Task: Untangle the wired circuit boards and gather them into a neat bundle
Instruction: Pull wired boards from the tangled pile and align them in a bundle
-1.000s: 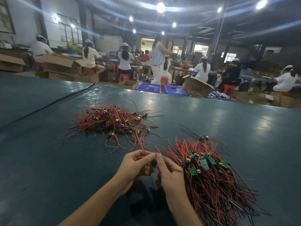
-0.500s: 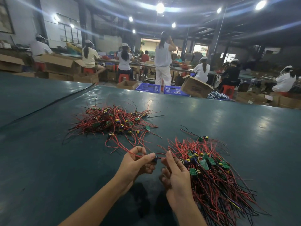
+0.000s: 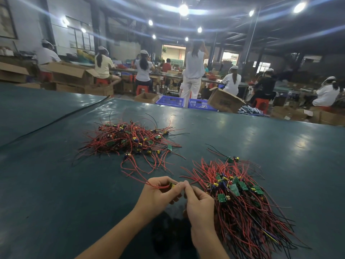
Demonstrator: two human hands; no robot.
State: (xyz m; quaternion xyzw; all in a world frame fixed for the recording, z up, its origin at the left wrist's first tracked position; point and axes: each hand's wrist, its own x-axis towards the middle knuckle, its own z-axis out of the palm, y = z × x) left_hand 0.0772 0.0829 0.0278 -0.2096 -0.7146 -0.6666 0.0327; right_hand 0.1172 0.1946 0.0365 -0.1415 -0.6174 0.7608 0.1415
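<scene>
Holding: the left hand (image 3: 158, 195) has its fingers curled round a small circuit board (image 3: 172, 184), thumb and forefinger clamped on it, just above the tabletop (image 3: 56, 184).
Right hand (image 3: 199, 204): close beside the left, thumb and forefinger pinched together on the right end of the same board, their tips touching the left fingertips; the other fingers are curled under.
Red wire (image 3: 155, 186): runs from the held board out to the left and away, toward the far pile.
Far pile (image 3: 128, 141): a loose tangle of red and black wires with little boards in it, lying on the tabletop to the far left of the hands.
Near bundle (image 3: 242, 212): just right of the right hand, green boards gathered at its far end, wires fanning out toward the near right.
Stray board (image 3: 231, 159): lies with its wires at the far edge of the near bundle.
Black cable (image 3: 56, 122): crosses the far left of the tabletop.
Beyond the tabletop: people seated at benches, one person in white (image 3: 194, 71) standing with their back turned, blue crates (image 3: 170, 100) and open cardboard boxes (image 3: 224, 101) on the floor.
</scene>
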